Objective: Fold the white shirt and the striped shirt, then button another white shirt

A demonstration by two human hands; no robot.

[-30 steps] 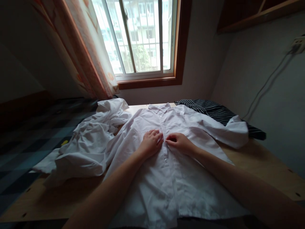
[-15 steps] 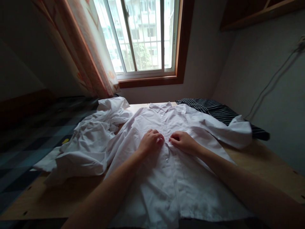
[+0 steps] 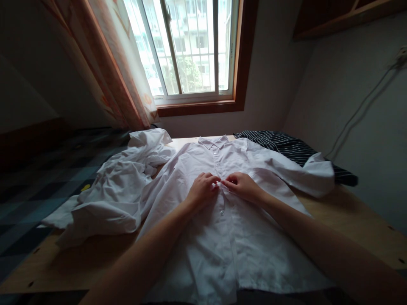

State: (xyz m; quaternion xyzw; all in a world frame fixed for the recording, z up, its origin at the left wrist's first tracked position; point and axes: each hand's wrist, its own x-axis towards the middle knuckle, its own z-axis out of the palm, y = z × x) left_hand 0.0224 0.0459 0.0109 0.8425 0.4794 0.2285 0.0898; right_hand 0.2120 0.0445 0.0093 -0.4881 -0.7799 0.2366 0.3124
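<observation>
A white button-up shirt point(image 3: 197, 237) lies face up on a wooden board, its collar toward the window and its hem toward me. My left hand point(image 3: 204, 186) is closed in a pinch on the shirt's front placket, near mid-chest. Close against it, my right hand point(image 3: 241, 185) pinches the same placket from the other side, fingertips nearly meeting the left ones. The button between the fingers is hidden. One button point(image 3: 221, 213) shows just below my hands, and another point(image 3: 215, 153) sits near the collar.
A crumpled white garment point(image 3: 111, 190) lies to the left. A black striped garment point(image 3: 286, 146) lies at the back right, partly under the shirt's sleeve. The wooden board point(image 3: 359, 220) extends right toward the wall. Dark checked bedding point(image 3: 19, 203) is at the left.
My right hand has moved slightly left, so its fingertips now come together with those of my left hand at the placket. The shirt lies as before.
</observation>
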